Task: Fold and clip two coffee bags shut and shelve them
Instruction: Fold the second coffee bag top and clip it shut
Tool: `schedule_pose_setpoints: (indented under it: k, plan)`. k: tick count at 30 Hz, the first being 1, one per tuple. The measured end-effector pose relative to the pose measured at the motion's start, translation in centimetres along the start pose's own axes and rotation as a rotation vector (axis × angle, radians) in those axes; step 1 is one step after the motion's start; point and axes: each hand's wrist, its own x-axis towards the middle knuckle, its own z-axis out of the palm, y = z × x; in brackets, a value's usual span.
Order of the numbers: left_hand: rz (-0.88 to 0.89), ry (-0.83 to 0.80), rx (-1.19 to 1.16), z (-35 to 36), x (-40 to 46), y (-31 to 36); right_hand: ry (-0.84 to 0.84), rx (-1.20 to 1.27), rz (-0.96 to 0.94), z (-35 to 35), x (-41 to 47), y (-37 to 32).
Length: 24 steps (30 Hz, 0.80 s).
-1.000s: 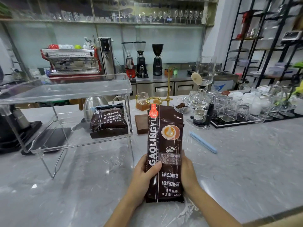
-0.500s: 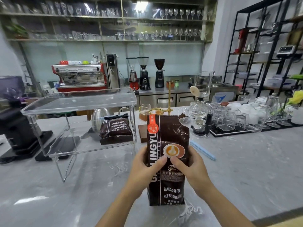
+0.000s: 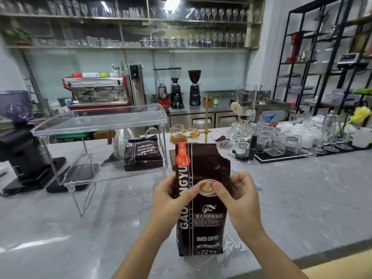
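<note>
Currently a tall bag [image 3: 203,200] is held upright on the table [image 3: 302,198], at 6 o'clock in view. It is gripped mid-height by both hands: left hand [image 3: 171,200] wrapped round its left edge, thumb across the front; right hand [image 3: 239,196] curled round the right edge, thumb pressed on the latte logo. The bag top is unfolded and flat, with no clip seen on it. A second bag [image 3: 143,153] is seen at 10 o'clock from the first, lying on the lower tier of a clear shelf [image 3: 100,121], its top folded under a dark strip; whether that strip is a clip cannot be told. A light blue stick [image 3: 257,186] is partly hidden just at 3 o'clock of the right hand, on the table. Glassware on a black mat [image 3: 281,156] is set at 2 o'clock.
</note>
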Motion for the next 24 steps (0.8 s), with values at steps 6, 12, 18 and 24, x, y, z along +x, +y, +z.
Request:
schedule_pose_setpoints:
  k: [6,12,18,24]
  plan:
    - [0.093,0.263,-0.007,0.3,-2.2,-1.0,-0.093,-0.08,-0.004,-0.5,-1.6,0.1]
    - [0.13,0.239,-0.009,0.7,-2.1,0.0,-0.072,-0.098,-0.028,-0.6,-1.0,-0.6]
    - [0.133,0.239,0.057,-0.1,-1.2,0.5,-0.069,-0.089,-0.04,-0.5,-0.3,-1.0]
    - [0.121,0.298,0.041,0.1,-0.9,1.0,-0.034,-0.035,-0.003,-0.3,0.6,-1.3]
